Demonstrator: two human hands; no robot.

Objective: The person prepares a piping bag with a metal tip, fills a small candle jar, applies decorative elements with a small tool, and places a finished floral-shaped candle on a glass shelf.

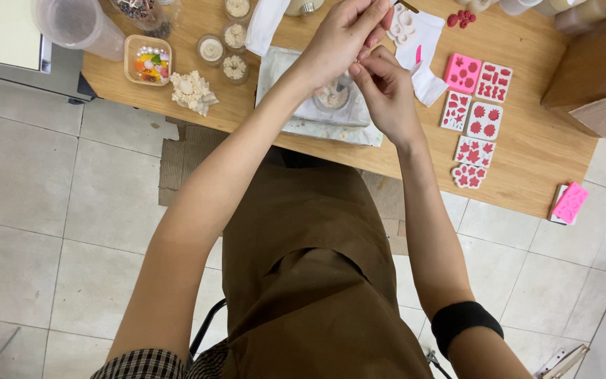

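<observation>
Pinching a small pale piece between left hand (345, 35) and right hand (386, 88), fingertips together over the worktop (527, 151). Mid-shaping, seemingly. Next: steady, light pressure above the small clear cup (332, 97).

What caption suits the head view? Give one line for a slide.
Both hands, left hand and right hand, meet over a wooden table beside pink moulds.

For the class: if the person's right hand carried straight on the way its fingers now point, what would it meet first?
Most likely the left hand: the right hand points up and left, its fingertips already close against it. Depth is unclear.
</observation>
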